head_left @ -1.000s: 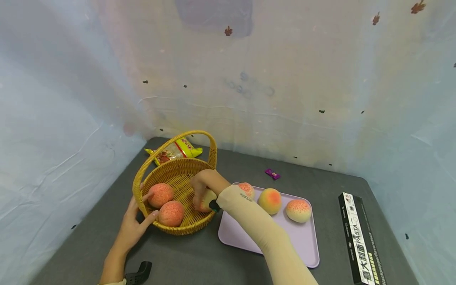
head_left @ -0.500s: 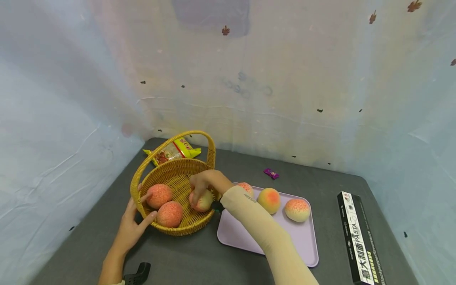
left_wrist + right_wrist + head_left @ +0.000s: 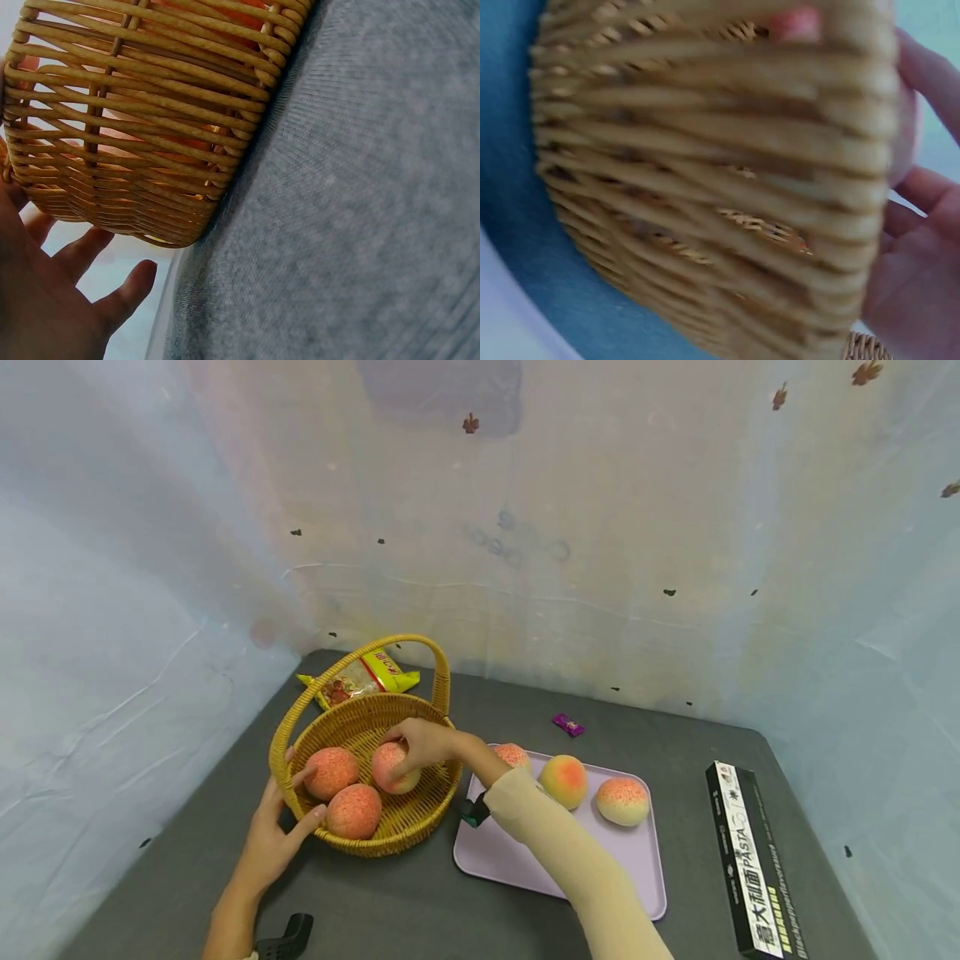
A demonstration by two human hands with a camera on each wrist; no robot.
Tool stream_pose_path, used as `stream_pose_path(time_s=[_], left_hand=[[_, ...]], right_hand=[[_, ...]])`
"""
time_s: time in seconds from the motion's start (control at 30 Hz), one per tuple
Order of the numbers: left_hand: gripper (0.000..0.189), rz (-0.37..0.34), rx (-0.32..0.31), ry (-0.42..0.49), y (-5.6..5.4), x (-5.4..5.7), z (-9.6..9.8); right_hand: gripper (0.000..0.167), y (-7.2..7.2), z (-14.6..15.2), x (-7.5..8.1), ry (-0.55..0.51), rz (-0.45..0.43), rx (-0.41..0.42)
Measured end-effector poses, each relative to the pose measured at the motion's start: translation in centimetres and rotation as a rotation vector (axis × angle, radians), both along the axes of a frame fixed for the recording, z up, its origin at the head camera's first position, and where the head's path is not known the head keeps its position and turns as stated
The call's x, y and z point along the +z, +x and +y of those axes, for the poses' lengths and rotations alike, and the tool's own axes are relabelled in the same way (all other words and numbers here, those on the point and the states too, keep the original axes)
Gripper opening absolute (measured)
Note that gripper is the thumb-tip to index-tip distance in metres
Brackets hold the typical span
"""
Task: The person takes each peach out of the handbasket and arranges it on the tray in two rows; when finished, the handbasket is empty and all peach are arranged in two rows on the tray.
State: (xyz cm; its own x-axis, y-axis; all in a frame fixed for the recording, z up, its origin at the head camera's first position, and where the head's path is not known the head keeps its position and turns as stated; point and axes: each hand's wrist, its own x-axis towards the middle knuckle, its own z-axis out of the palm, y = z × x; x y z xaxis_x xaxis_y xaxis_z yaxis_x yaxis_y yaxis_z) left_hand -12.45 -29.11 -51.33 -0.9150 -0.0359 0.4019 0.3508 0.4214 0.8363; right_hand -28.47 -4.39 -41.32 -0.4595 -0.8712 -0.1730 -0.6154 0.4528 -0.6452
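Note:
In the head view a yellow wicker basket [image 3: 412,821] with an arched handle stands at the left of the table. Two pinkish-red peaches, one behind [image 3: 332,773] and one in front [image 3: 355,812], lie inside it. My left hand [image 3: 272,839] holds the basket's left rim, its thumb and a finger over the edge. In the left wrist view some fingers of that hand [image 3: 71,292] spread beside the woven wall. Over the basket's inside, my right hand [image 3: 423,747] grips a pink and cream peach [image 3: 393,768] from above. Basket weave covers much of that peach in the right wrist view.
Right of the basket, a lilac tray [image 3: 517,867] bears a speckled peach [image 3: 513,757], a yellow-orange peach [image 3: 564,781] and a cream-red peach [image 3: 623,801]. A yellow snack bag [image 3: 382,672] lies behind the basket, a purple candy [image 3: 568,725] behind the tray. A black pasta box [image 3: 753,860] lies far right.
My right hand has moved left and slightly up in the basket with its peach, closer to the other two. The left hand stays at the rim.

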Motion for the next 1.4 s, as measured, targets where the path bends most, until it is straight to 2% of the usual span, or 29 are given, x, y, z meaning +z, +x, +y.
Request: stream_pose_path(time_s=[0.23,0.4,0.73,0.97,1.23,1.4], left_hand=[[0.068,-0.003,0.002,-0.002,0.0,0.2,0.0],[0.068,-0.009,-0.002,0.010,-0.2,-0.1,0.0],[0.069,-0.002,-0.001,0.016,-0.2,0.0,-0.1],[0.068,-0.016,0.003,0.021,0.0,0.3,0.1],[0.068,-0.013,-0.005,0.020,0.0,0.4,0.2],[0.068,-0.003,-0.007,0.021,0.0,0.3,0.3]], right_hand=[[0.064,1.3,1.6,-0.3,-0.252,-0.077,-0.116],[0.063,2.2,3.1,-0.5,-0.365,-0.124,-0.183],[0.062,3.7,6.1,-0.4,-0.455,-0.168,-0.234],[0.063,4.6,7.9,-0.8,-0.545,-0.253,-0.264],[0.060,5.9,10.2,-0.9,-0.604,-0.186,-0.312],[0.063,6.9,11.8,-1.2,-0.636,-0.196,-0.345]])
